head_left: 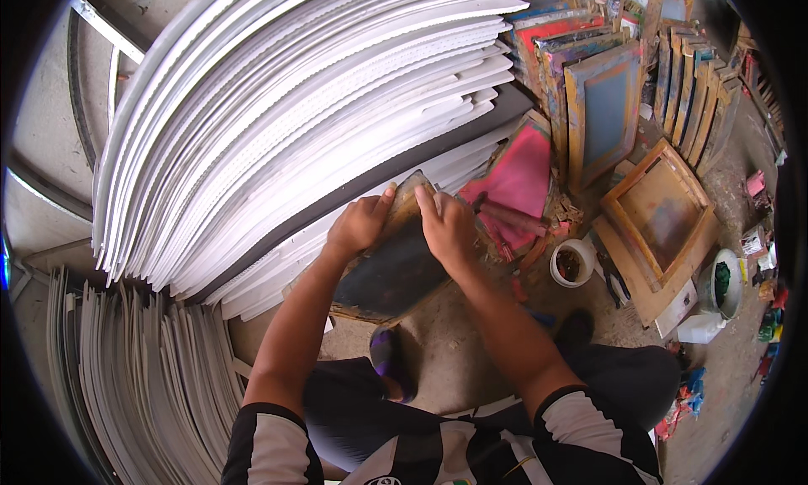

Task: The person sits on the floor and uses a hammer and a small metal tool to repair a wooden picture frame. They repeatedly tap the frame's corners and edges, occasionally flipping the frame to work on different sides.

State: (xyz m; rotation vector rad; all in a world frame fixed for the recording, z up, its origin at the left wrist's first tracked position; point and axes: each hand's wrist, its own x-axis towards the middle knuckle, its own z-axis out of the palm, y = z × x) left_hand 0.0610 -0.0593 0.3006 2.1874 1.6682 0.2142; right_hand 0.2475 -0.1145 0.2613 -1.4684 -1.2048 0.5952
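Observation:
In front of me is a worn wooden screen-printing frame (391, 276) with a dark panel, tilted above the floor between my forearms. My left hand (360, 224) grips its upper edge, fingers closed round the wood. Close beside it, my right hand (448, 228) grips the same edge near the corner, the thumb lying along the top. Both hands partly cover that edge. Just right of my right hand, a reddish, stained bar-shaped tool (515, 215) rests against a bright pink sheet (526, 173).
A large stack of white sheets (303, 123) fills the far left, with grey sheets (151, 375) below it. Several painted frames (602, 106) lean at the far right. A white tub (572, 263), pliers (617, 288) and another wooden frame (661, 215) are on the right.

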